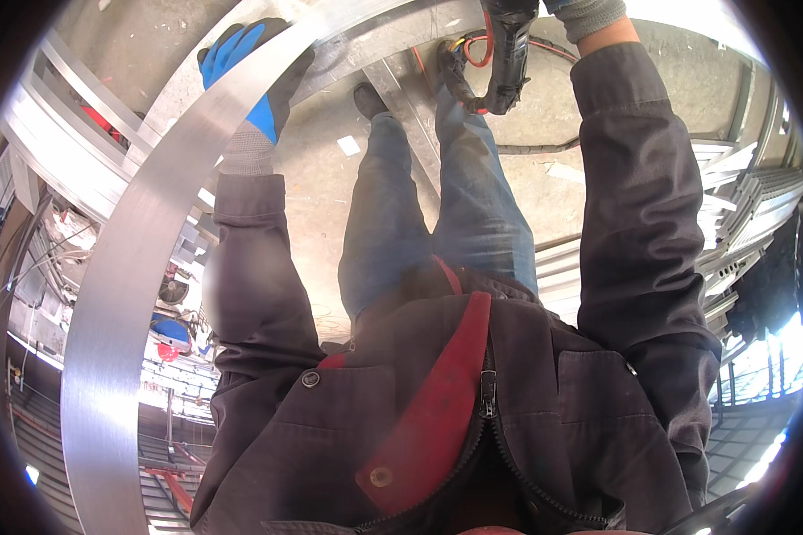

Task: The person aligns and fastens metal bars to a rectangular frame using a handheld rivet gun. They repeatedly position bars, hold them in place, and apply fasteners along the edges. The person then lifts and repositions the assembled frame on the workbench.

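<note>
A long, flat, silvery metal bar [107, 294] sweeps from the lower left up to the top, bowed by the lens. My left hand [272, 111], in a blue and black glove with a grey knit cuff, is closed around it near the upper left. Its fingers show on one side of the bar and its dark thumb side on the other; the bar covers the middle of the hand. At the top edge my right hand [587, 14] shows mainly as a grey glove cuff, its fingers cut off. Left of it hangs a black, tape-wrapped tool or cable bundle [510, 58]; whether I touch it is hidden.
Orange and black cables [540, 148] run across the concrete floor [317, 192] by my feet. A narrow metal strip [406, 111] lies between my legs. Stacked metal profiles stand at left [67, 147] and right [754, 223]. A small white scrap [348, 145] lies beside my leg.
</note>
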### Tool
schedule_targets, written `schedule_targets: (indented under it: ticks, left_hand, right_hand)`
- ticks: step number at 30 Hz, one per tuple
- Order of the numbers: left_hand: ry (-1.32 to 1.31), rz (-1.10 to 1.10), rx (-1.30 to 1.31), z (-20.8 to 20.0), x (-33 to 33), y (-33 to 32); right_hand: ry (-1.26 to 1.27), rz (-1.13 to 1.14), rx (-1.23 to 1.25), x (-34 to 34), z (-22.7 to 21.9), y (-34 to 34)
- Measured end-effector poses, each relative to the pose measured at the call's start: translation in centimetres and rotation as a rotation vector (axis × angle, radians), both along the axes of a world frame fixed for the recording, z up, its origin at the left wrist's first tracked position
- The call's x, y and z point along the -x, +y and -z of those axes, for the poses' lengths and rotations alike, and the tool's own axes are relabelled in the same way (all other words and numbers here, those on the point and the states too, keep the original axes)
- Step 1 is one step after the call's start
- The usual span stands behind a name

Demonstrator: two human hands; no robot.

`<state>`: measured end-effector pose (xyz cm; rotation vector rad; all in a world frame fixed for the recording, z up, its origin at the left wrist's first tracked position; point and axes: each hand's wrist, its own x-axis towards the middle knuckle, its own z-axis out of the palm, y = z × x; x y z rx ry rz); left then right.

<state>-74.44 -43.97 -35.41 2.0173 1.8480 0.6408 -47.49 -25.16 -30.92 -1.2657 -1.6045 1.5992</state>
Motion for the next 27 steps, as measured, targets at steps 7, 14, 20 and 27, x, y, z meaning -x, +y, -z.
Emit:
schedule_targets:
  ticks: [7, 14, 20, 27]
  left_hand:
    - [-0.008, 0.026, 0.017, -1.4, -0.4, 0.5]
    - [-0.025, 0.045, 0.023, -1.7, -0.5, 0.8]
    - [0.040, 0.063, 0.003, -0.6, 0.1, 0.5]
    - [0.046, 0.020, -0.044, 2.4, 2.1, -0.9]
  right_hand:
    - [0.013, 0.050, 0.174, 0.1, -1.2, -0.1]
    - [0.001, 0.032, 0.104, 0.1, -1.0, 0.0]
    - [0.039, 0.088, 0.247, 0.0, -1.1, -0.3]
    - [0.058, 0.077, 0.208, 0.3, -1.5, 0.1]
